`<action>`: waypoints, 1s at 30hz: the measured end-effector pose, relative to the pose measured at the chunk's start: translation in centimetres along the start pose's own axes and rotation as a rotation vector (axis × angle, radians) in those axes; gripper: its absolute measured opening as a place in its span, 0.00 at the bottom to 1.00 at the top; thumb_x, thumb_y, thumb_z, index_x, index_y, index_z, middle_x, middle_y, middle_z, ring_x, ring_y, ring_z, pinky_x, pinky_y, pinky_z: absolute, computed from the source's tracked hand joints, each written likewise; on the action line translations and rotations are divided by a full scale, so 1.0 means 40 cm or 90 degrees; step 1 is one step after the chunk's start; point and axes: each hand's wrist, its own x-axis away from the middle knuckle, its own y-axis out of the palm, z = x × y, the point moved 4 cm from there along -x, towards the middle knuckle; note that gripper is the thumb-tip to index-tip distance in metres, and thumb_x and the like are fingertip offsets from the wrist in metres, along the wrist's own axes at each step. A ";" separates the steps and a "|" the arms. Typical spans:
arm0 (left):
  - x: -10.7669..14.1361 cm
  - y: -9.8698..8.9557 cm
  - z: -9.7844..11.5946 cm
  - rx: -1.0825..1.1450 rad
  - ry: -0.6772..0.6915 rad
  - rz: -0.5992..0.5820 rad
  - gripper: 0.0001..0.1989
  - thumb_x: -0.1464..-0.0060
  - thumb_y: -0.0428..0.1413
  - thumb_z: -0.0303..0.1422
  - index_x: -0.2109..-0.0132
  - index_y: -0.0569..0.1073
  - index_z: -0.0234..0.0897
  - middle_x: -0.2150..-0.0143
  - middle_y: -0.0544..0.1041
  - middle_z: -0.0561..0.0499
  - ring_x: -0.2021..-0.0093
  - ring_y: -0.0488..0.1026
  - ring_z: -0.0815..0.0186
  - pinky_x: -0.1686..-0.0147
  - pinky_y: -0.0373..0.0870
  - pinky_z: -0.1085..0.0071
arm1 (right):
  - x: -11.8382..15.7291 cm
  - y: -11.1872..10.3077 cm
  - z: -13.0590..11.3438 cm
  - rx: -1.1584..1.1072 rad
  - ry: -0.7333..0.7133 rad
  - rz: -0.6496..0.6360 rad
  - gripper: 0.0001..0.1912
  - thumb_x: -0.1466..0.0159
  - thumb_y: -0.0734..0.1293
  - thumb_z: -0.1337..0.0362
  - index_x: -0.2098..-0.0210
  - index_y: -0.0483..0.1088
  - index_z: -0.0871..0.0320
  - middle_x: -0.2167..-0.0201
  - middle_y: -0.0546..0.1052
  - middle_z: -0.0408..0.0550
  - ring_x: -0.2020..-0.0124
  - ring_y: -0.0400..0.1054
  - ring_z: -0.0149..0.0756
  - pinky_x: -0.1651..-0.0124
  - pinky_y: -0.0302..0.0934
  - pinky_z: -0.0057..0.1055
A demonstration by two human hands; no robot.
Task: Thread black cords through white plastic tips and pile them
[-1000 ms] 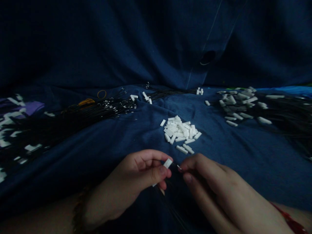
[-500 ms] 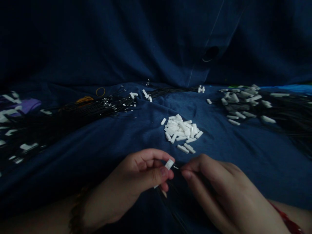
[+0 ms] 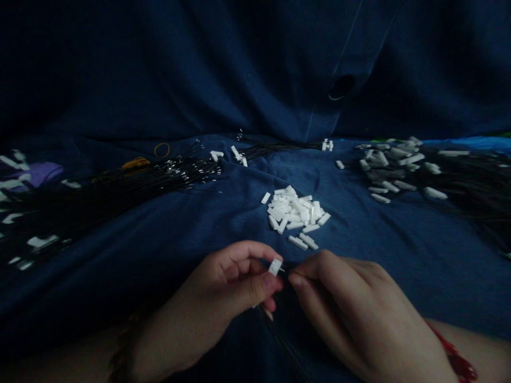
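Between the thumb and fingers of my left hand (image 3: 227, 292) is a small white plastic connector housing (image 3: 275, 267), its end tilted up to the right. Black wires (image 3: 275, 332) hang down below that hand. My right hand (image 3: 347, 308) pinches a thin black wire (image 3: 286, 270) just right of the housing. The wire's metal tip is at the housing's end; whether it has entered a slot I cannot tell. Beyond both hands lies a pile of loose white connector housings (image 3: 295, 208) on the dark blue cloth (image 3: 215, 223).
At left lies a long bundle of black wires (image 3: 139, 186) with shiny metal tips and white connectors. A yellow rubber band (image 3: 162, 150) and a purple item (image 3: 46, 173) are near it. Farther right are wires ending in white connectors (image 3: 395, 159). Blue cloth hangs behind.
My right hand has moved slightly left, bringing the wire tip closer to the housing. My left hand keeps its hold. The whole view has shifted a little.
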 end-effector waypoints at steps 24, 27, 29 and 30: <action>0.003 0.005 0.003 -0.117 0.034 0.060 0.05 0.51 0.55 0.30 0.65 0.68 0.35 0.73 0.71 0.55 0.72 0.67 0.72 0.71 0.64 0.76 | -0.005 0.011 0.000 0.051 0.025 -0.093 0.07 0.39 0.55 0.72 0.70 0.62 0.60 0.77 0.67 0.43 0.77 0.63 0.31 0.76 0.54 0.27; 0.001 0.001 0.002 -0.127 0.030 0.075 0.06 0.51 0.55 0.30 0.64 0.68 0.35 0.73 0.71 0.54 0.71 0.68 0.71 0.70 0.64 0.76 | -0.003 0.010 0.004 0.044 0.046 -0.094 0.07 0.39 0.54 0.72 0.68 0.61 0.60 0.77 0.68 0.43 0.77 0.65 0.31 0.76 0.55 0.27; 0.001 0.000 0.004 -0.127 0.031 0.082 0.06 0.51 0.55 0.30 0.64 0.67 0.35 0.72 0.71 0.54 0.72 0.68 0.71 0.70 0.64 0.76 | -0.001 0.010 0.006 0.046 0.048 -0.070 0.07 0.38 0.53 0.72 0.64 0.60 0.60 0.75 0.70 0.42 0.77 0.66 0.31 0.76 0.56 0.26; 0.001 0.001 0.004 -0.127 0.030 0.083 0.06 0.51 0.55 0.30 0.64 0.68 0.35 0.73 0.71 0.54 0.72 0.68 0.71 0.71 0.64 0.76 | 0.000 0.011 0.007 0.045 0.047 -0.061 0.07 0.38 0.53 0.71 0.63 0.60 0.60 0.75 0.70 0.42 0.77 0.66 0.30 0.77 0.56 0.26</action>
